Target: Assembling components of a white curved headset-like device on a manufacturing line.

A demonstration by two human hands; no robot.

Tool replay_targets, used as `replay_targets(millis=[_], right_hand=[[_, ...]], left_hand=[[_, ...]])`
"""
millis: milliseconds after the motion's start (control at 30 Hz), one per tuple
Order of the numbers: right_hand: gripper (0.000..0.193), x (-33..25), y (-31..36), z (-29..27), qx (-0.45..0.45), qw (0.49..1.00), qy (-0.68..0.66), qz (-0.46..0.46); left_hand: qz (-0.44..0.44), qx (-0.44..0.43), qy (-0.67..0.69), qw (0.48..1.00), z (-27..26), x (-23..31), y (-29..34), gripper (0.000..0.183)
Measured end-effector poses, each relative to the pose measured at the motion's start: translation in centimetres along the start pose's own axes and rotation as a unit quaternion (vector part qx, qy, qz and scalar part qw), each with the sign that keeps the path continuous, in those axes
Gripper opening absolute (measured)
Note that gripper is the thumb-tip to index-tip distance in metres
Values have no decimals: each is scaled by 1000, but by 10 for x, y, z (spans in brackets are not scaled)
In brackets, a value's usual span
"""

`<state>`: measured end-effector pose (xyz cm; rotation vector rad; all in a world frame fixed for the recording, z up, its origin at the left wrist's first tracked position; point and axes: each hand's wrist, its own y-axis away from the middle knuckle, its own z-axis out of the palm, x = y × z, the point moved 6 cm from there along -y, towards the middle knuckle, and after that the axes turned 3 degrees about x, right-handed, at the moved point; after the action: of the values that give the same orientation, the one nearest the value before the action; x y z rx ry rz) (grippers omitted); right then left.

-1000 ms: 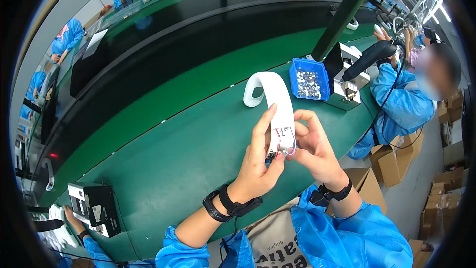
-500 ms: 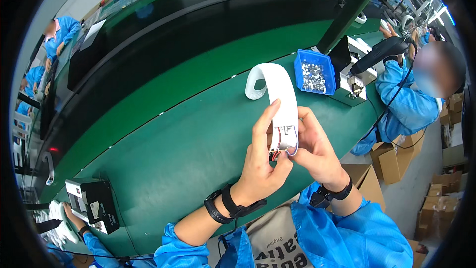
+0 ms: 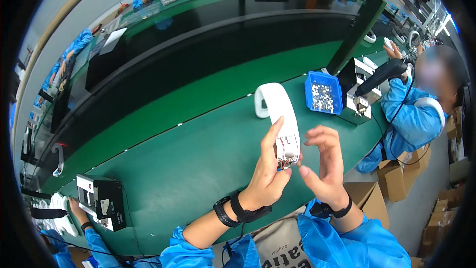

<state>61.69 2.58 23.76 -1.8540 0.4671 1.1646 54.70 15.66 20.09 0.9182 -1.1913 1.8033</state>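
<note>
My left hand [image 3: 265, 178] grips the lower end of a curved white plastic housing [image 3: 281, 111], thumb and fingers closed on either side. The housing arches up and away, then hooks round at its far end. At the held end an opening shows thin red, dark and bluish wires [image 3: 286, 155] beside small parts too fine to name. My right hand [image 3: 325, 166] is off the housing, just to its right, with fingers curved and apart and nothing seen between them. Dark bands circle both wrists.
Beyond my right hand stands a blue bin [image 3: 323, 93] of small metallic parts, beside a black-and-silver machine [image 3: 358, 92]. Another machine [image 3: 101, 201] is at the left, near a co-worker's hand. A co-worker sits at the right. Cardboard boxes [image 3: 367, 201] lie beside the bench [image 3: 163, 183].
My right hand has let go of the housing's wired end and drawn away to the right, its fingers opening. My left hand keeps its hold. The whole view has shifted.
</note>
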Motion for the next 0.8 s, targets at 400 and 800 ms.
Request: replay_targets(millis=[400,800], right_hand=[[13,-3,-29,28,15,999,31,24],[19,-21,-14,24,-66,982,164,-68]], left_hand=[[-5,39,-1,999,-11,11,-15,86],[8,127,-8,992,-23,18,-17,51]])
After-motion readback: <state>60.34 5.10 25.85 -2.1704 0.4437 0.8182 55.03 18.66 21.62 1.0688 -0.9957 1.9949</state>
